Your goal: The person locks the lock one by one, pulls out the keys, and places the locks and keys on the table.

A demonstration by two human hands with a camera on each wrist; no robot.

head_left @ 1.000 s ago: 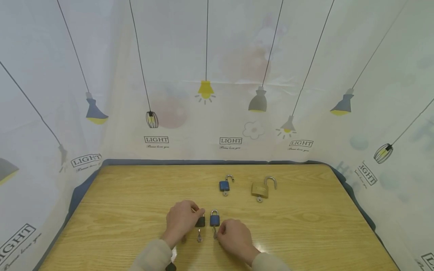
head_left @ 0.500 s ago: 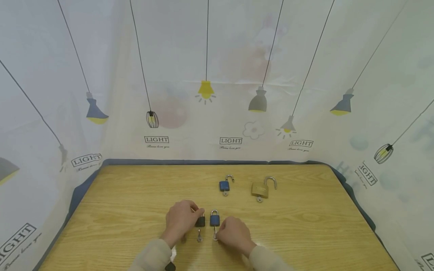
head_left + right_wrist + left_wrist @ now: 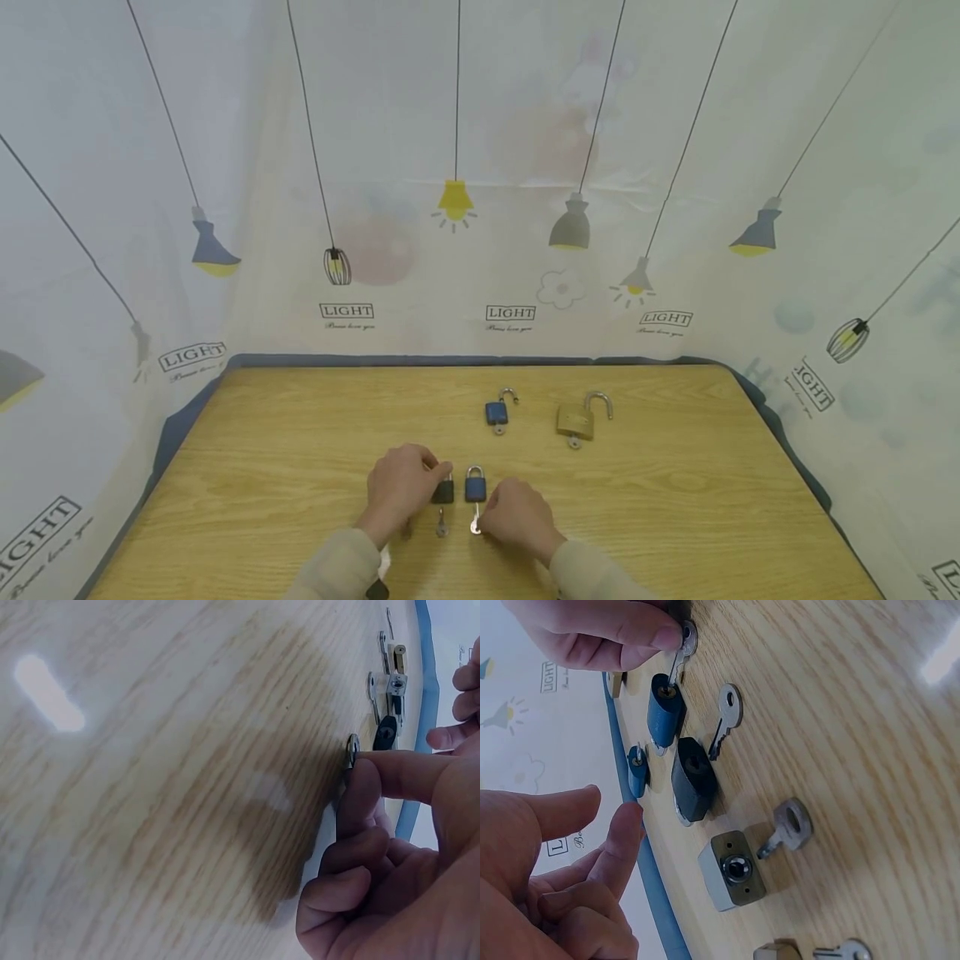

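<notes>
My right hand (image 3: 517, 518) pinches a small silver key (image 3: 684, 651) between thumb and forefinger. The key's tip is at the keyhole of a locked blue padlock (image 3: 476, 485); how deep it sits I cannot tell. My left hand (image 3: 402, 485) hovers beside a black padlock (image 3: 444, 492), thumb and forefinger apart near its shackle, gripping nothing in the left wrist view. A loose key (image 3: 727, 716) lies below the black padlock. Farther left, partly hidden by the left hand in the head view, are a silver-sided padlock (image 3: 731, 871) and its key (image 3: 789, 825).
Toward the back of the wooden table (image 3: 300, 417) lie an unlocked blue padlock (image 3: 497, 413) and a larger unlocked brass padlock (image 3: 575, 422), each with a key in it. Another small padlock (image 3: 777, 951) and key (image 3: 846, 951) show at the left wrist view's bottom edge.
The right hand has shifted slightly upward and the key has swung from slanted to nearly straight below the blue padlock. The left hand has stayed in place.
</notes>
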